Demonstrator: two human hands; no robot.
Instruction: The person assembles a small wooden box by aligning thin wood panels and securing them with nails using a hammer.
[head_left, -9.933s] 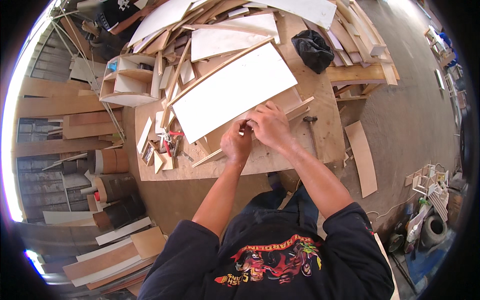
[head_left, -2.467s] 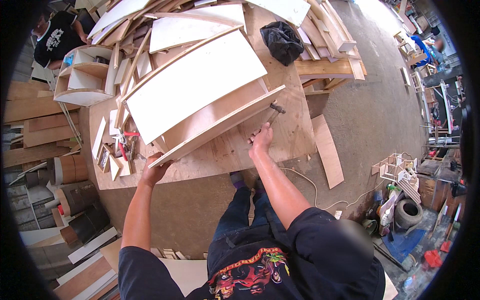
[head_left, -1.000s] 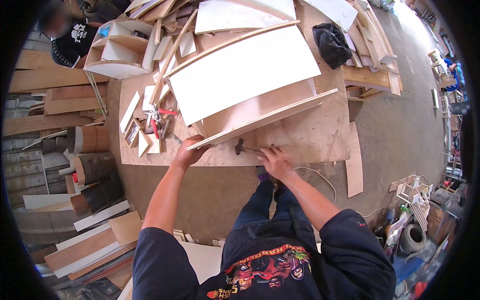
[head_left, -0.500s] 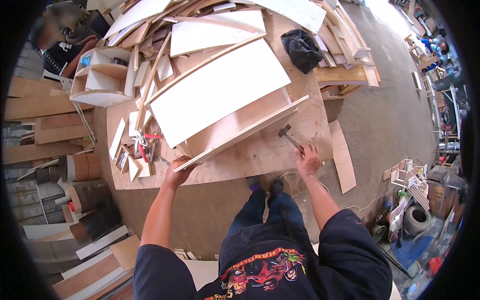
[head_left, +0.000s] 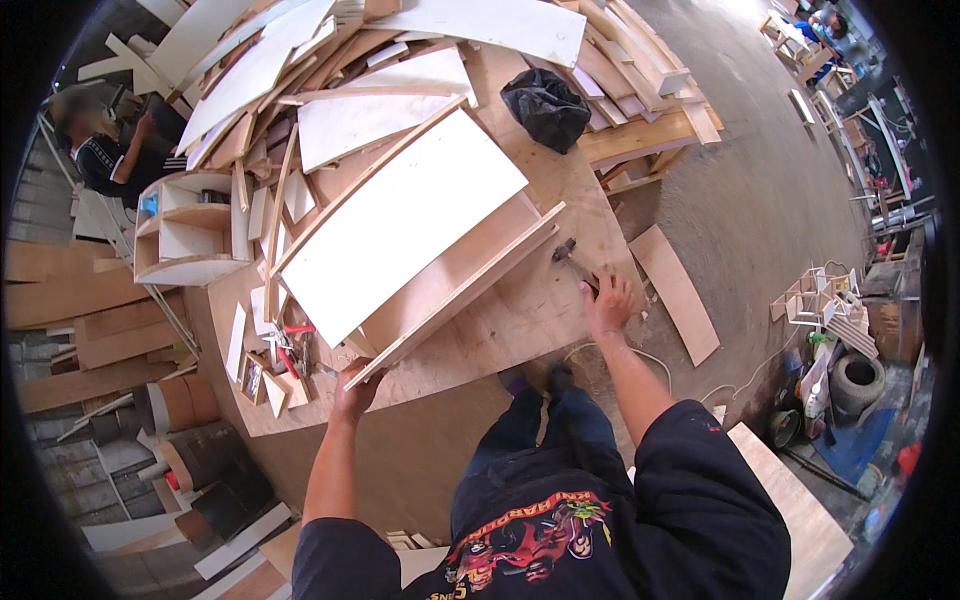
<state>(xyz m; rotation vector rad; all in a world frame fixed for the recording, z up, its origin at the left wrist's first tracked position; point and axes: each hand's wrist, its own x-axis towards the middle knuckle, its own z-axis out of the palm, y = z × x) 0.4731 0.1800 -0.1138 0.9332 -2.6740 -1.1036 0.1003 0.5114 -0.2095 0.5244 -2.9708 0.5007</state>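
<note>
A long wooden box frame with a white top panel (head_left: 405, 225) lies slantwise on the plywood worktable (head_left: 590, 215). Along its near side runs a narrow wooden strip board (head_left: 462, 292). My left hand (head_left: 354, 396) is closed round the near left end of that board. To the right of the board, a hammer (head_left: 574, 262) lies low over the tabletop, its head pointing away from me. My right hand (head_left: 612, 306) has its fingers round the end of the handle, close to the table's right edge.
Pliers with red handles (head_left: 292, 352) and wood offcuts lie left of the box. A partitioned wooden unit (head_left: 195, 228), stacked panels (head_left: 250, 75) and a black plastic bag (head_left: 546, 110) are farther back. One person (head_left: 105, 150) is at the far left. A curved board (head_left: 675, 292) lies on the floor.
The view has turned, so the table and box appear shifted left and more steeply slanted. Both hands keep their places, the left on the board's end, the right at the hammer handle.
</note>
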